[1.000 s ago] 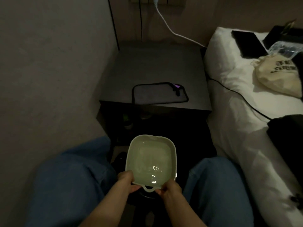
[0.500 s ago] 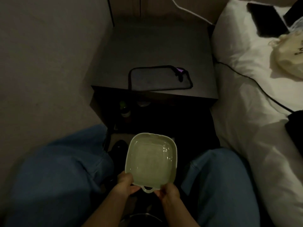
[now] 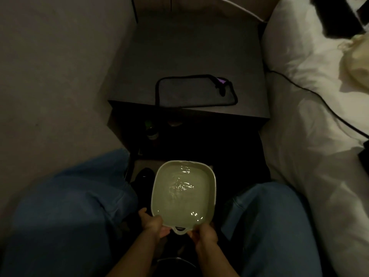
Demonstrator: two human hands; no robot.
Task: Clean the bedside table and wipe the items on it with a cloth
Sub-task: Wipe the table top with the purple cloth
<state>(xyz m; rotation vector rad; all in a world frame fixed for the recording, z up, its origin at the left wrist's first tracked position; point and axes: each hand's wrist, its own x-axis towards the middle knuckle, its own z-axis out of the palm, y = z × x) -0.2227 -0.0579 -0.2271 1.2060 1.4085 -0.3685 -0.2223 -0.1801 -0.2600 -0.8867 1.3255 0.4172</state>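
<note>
Left hand [image 3: 153, 223] and right hand [image 3: 205, 235] each grip the near rim of the pale green basin [image 3: 183, 193], water inside, held between the knees. Grey cloth [image 3: 194, 91] lies flat at the desk [image 3: 189, 48] front edge. Bed [image 3: 311, 120] abuts the desk's right side; a black cable [image 3: 311, 92] crosses it.

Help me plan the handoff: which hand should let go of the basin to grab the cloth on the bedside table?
Probably the right hand: the cloth lies toward the bedside table's right front edge. The left hand would keep gripping the water-filled basin.

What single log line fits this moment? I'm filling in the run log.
hands: left hand and right hand grip pale green square basin | contents: water | cloth: grey black-edged cloth on dark bedside table
</note>
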